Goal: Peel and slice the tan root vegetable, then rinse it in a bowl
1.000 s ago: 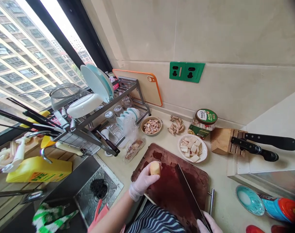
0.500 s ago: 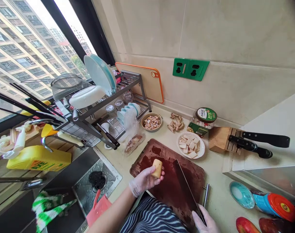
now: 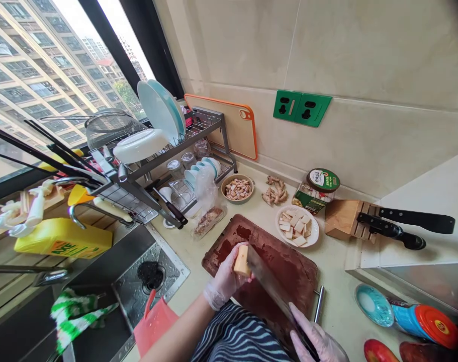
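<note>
My left hand (image 3: 225,278), in a clear glove, is closed round a pale yellow peeled potato (image 3: 242,260) held over the near left part of the dark red cutting board (image 3: 289,264). My right hand (image 3: 319,342), also gloved, grips the handle of a cleaver (image 3: 268,283) at the bottom edge. The blade slants up to the left and its tip touches the potato's right side. A white plate of cut pale slices (image 3: 297,224) sits just beyond the board.
A dish rack (image 3: 164,166) with plates and bowls stands left, above a sink (image 3: 146,284). Behind the board are a bowl of pieces (image 3: 237,188), ginger root (image 3: 274,189), a jar (image 3: 316,188) and a knife block (image 3: 349,219). Coloured containers (image 3: 409,311) lie right.
The cleaver has swung left across the board and now meets the potato. My left hand has turned the potato and lowered it slightly.
</note>
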Motion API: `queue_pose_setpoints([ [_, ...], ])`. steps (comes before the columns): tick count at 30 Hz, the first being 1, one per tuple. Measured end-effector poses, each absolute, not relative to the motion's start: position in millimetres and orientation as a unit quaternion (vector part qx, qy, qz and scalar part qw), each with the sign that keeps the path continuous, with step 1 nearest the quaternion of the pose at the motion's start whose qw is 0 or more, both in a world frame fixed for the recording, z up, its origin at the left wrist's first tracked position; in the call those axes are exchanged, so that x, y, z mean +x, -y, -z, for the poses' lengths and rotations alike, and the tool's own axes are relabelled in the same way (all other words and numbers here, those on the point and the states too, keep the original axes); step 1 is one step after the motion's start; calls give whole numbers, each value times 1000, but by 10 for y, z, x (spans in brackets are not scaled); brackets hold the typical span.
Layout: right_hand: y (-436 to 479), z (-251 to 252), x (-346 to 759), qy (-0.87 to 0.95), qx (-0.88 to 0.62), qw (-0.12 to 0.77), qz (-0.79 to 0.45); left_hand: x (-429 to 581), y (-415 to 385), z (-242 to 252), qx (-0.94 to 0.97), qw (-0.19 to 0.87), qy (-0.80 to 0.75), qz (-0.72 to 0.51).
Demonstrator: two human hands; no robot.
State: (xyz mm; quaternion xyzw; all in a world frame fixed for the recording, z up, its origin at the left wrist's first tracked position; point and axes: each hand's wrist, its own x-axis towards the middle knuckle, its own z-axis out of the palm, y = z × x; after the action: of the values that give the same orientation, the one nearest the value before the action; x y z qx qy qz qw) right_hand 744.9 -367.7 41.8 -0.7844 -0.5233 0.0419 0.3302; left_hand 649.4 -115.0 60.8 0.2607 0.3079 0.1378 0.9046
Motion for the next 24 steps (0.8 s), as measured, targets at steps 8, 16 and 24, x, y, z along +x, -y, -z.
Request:
queue_pose_setpoints([
  [8, 3433, -765, 7577, 690, -689, 215, 59, 6439, 1327, -772, 300, 885, -321, -156],
  [16, 3391, -824, 7581, 696, -681, 214, 78, 6313, 1462, -752, 309, 891, -274, -189],
  [24, 3407, -840, 7597, 714, -666, 205, 65, 6310, 1500, -877, 278, 893, -301, -189],
])
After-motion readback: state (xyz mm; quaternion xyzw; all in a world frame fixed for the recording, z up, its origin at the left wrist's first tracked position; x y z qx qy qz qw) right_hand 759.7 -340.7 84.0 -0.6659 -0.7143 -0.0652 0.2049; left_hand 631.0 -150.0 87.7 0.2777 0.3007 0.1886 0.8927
